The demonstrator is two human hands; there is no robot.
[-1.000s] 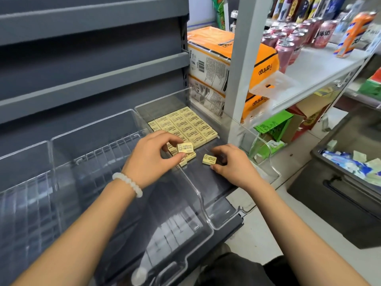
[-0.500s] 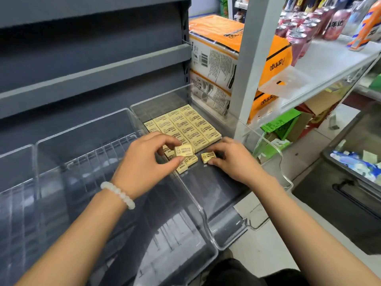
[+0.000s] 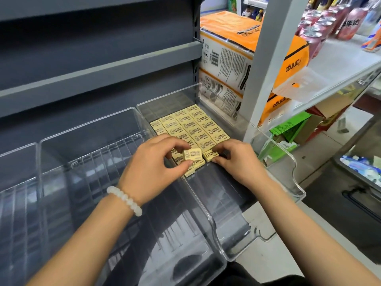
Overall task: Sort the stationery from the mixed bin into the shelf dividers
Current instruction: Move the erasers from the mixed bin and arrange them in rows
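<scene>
Erasers [image 3: 191, 125] were laid in tight rows inside the clear divider [image 3: 274, 153]. In the head view, one eraser [image 3: 192, 155] was pinched by the left hand [image 3: 153, 164] above the front row; another eraser [image 3: 210, 156] was pressed against that row by the right hand [image 3: 237, 159]. Rows could be knocked askew by an uneven push.

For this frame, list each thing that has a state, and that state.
Left hand: pinches one eraser, lifted.
Right hand: pinches another eraser at the grid's front edge.
Eraser grid: flat, neat rows.
Right divider bin: partly filled.
Middle divider bin: holds nothing visible.
</scene>
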